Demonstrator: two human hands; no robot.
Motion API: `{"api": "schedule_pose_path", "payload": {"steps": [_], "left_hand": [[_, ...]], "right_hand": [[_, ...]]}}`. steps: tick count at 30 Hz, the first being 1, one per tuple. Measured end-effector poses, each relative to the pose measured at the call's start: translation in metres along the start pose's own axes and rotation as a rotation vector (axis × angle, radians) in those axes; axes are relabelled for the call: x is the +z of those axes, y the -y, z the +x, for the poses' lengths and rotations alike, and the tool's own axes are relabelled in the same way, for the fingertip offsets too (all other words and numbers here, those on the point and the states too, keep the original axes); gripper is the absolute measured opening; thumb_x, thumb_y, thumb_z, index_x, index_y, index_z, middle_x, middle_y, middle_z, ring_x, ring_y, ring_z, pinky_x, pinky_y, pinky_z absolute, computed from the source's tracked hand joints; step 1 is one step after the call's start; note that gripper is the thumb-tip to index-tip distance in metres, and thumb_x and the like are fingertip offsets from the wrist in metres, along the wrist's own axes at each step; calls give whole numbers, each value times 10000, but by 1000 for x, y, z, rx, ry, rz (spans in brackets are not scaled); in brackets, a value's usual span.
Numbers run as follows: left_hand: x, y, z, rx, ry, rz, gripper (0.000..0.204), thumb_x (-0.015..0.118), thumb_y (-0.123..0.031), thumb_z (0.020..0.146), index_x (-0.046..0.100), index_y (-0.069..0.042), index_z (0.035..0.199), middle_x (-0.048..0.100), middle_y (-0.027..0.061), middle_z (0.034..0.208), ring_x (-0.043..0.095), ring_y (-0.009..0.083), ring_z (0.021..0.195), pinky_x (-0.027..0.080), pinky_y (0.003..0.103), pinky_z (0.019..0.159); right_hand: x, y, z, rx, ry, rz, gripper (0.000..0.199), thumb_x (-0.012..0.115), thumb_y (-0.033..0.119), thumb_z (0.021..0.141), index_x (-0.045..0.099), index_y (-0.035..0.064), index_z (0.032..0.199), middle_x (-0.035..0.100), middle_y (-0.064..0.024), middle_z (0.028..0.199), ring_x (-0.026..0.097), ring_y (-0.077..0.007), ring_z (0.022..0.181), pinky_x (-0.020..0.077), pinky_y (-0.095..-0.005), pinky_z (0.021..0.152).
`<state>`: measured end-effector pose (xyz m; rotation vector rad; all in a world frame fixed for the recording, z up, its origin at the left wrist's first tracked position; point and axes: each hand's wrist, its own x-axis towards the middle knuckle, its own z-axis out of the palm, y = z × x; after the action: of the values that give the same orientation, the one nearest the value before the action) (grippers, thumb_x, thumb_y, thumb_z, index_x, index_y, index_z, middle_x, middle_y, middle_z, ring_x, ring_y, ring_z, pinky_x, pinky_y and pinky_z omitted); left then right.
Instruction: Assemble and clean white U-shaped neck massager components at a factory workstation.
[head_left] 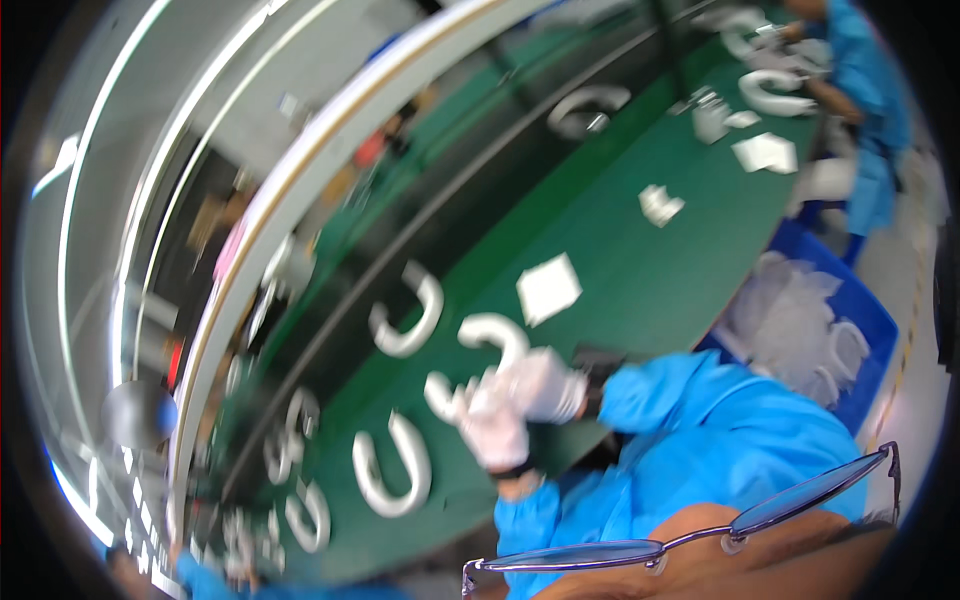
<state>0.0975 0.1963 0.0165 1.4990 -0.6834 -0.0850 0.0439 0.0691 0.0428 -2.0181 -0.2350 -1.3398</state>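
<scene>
Hands (515, 405) on the table (640, 280), curved pieces (395, 470) left (several more behind), bin (850, 340) right

Motion blur smears our gloved left hand (495, 432) and right hand (545, 385) together, so we cannot tell how the fingers close on the white curved piece (478, 362) between them, or where glove ends and piece begins. The clear bags in the blue bin (868, 330) are too hazy to make out what they hold, and the bin runs behind our sleeve (720, 430). The far worker (862, 110) is cut off by the rim, with the parts there too small to tell.
</scene>
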Motion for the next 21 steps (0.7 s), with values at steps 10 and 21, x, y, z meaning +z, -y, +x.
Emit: {"api": "schedule_pose_path", "payload": {"steps": [10,21], "left_hand": [[45,-25,22,-343,-187,-1462,211,668,-239,920,589,-71,819,628,22,790,629,180,868,552,333,811],[61,-63,35,-289,-126,-1495,135,577,-145,920,576,-19,873,597,29,736,618,147,772,553,359,842]], "right_hand": [[-23,-45,23,-57,-175,-716,105,682,146,845,668,92,934,634,-36,828,628,-181,604,485,-305,480],[-33,-17,9,69,66,308,348,595,268,1002,635,-40,1158,712,-141,1071,696,-206,999,545,-328,890]]}}
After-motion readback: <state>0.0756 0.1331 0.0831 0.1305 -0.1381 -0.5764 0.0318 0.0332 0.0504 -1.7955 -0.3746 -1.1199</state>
